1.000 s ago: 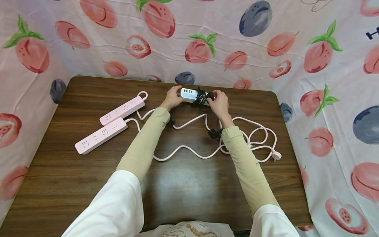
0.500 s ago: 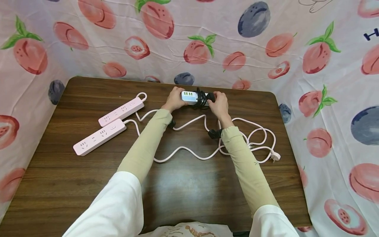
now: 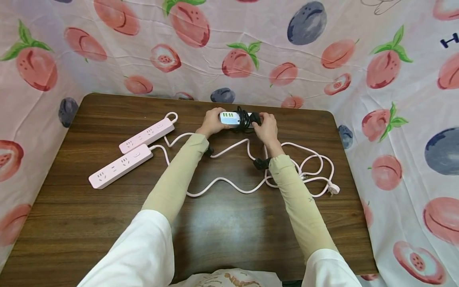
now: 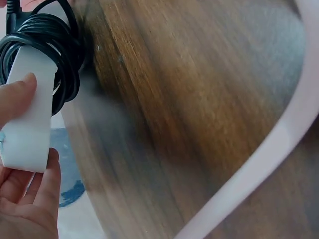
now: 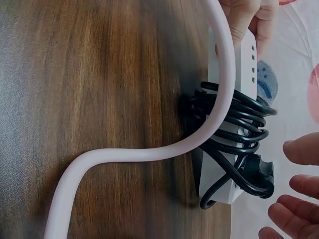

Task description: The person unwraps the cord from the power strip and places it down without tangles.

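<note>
A white power strip with several USB ports lies near the table's back edge, a black cord wound round its middle. My left hand grips its left end; the left wrist view shows the thumb pressed on one face and fingers beneath. Beside the opposite end is my right hand. In the right wrist view, its fingers are loosely spread, a small gap away from the black plug. From the head view alone, contact there cannot be made out.
Two pink power strips lie side by side on the left of the brown table. Their pink cords run under my forearms to a loose tangle and a plug on the right. A fruit-print cloth hangs behind the table.
The white power strip and both hands have shifted slightly toward me. The pink power strips and their cords lie as before.
</note>
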`<state>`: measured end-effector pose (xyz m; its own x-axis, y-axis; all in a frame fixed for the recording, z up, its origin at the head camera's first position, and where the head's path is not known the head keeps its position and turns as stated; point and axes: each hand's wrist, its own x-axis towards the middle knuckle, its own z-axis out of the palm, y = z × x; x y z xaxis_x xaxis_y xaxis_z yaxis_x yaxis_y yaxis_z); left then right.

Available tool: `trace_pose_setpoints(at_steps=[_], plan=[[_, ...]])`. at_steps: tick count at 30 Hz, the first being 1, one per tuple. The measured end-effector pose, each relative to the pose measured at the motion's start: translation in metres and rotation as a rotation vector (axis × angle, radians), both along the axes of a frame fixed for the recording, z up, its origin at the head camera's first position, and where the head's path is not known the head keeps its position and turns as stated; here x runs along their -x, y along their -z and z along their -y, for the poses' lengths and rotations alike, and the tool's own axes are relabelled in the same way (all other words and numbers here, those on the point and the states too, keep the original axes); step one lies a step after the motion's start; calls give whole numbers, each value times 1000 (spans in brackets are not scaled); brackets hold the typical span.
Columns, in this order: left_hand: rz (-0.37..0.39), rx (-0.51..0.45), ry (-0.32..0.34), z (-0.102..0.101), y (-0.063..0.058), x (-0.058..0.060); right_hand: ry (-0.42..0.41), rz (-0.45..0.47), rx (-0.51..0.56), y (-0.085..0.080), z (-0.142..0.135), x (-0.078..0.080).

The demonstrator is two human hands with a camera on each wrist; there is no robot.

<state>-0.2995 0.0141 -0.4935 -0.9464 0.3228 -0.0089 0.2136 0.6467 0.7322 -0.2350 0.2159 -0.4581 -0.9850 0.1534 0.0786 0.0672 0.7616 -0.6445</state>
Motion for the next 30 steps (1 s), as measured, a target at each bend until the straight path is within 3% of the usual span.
trace_pose_setpoints(at_steps=[9, 18, 25, 30], plan=[[6, -143, -91, 6, 1, -7, -16, -43, 27, -2, -3, -5], [24, -259, -108, 10, 1, -15, -21, -88, 72, -14, -8, -13], [-62, -353, -100, 13, -12, -22, -26, -165, 92, -27, -9, -21], [-71, -383, -91, 17, -27, -30, -4, -270, 88, -41, -9, -27]])
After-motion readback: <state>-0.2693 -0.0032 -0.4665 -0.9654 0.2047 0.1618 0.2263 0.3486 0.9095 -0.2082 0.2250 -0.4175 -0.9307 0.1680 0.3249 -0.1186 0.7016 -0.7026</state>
